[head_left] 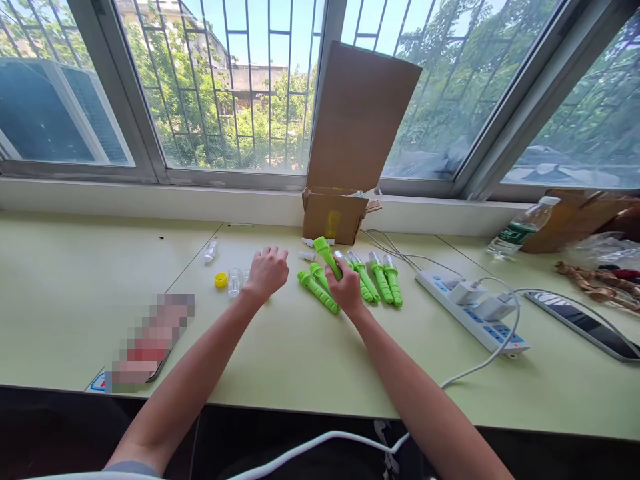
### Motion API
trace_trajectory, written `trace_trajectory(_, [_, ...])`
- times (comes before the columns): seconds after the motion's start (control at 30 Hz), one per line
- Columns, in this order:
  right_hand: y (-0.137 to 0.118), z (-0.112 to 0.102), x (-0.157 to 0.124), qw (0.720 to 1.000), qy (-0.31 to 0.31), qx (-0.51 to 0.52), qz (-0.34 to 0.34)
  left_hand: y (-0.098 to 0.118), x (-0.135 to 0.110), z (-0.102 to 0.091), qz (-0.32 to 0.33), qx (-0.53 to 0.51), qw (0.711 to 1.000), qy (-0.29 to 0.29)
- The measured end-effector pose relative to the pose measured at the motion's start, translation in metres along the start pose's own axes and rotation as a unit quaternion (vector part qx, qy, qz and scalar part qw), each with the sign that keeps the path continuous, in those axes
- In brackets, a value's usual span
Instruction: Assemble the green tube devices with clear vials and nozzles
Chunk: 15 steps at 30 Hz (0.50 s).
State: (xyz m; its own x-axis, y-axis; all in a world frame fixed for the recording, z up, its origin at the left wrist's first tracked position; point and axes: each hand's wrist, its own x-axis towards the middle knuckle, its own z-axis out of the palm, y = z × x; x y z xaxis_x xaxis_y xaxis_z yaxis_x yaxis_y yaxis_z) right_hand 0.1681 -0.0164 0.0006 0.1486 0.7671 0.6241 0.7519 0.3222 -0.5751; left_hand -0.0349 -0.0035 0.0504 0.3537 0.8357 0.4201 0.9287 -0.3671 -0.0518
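Note:
My right hand [346, 288] is closed round a green ribbed handle [326, 256], which sticks up and away from the fist. More green handles lie on the pale green table [300, 347]: two [318, 291] just left of that hand, several with clear tips [380, 277] to its right. My left hand [267, 272] hovers palm down, fingers slightly curled, holding nothing visible, beside small clear caps [235, 280] and a yellow cap [221, 280].
An open cardboard box [334, 215] stands at the window sill. A white power strip [470, 308] with plugged chargers and cables lies to the right, then a phone [583, 323], a water bottle [523, 230] and a small clear vial [211, 251].

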Motion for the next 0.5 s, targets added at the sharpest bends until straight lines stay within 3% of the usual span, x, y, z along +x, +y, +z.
trace_trajectory(0.17, [0.002, -0.002, 0.0, 1.0, 0.022, 0.012, -0.002, -0.026, 0.006, -0.019, -0.025, -0.004, 0.992, -0.125])
trace_trajectory(0.33, [0.004, -0.001, 0.001, 0.999, 0.037, 0.026, -0.005, -0.092, 0.011, -0.032, -0.096, -0.018, 0.97, -0.225])
trace_trajectory(0.5, [0.004, -0.001, 0.001, 0.999, 0.035, 0.029, -0.007, -0.147, 0.0, -0.023, -0.155, -0.032, 0.938, -0.309])
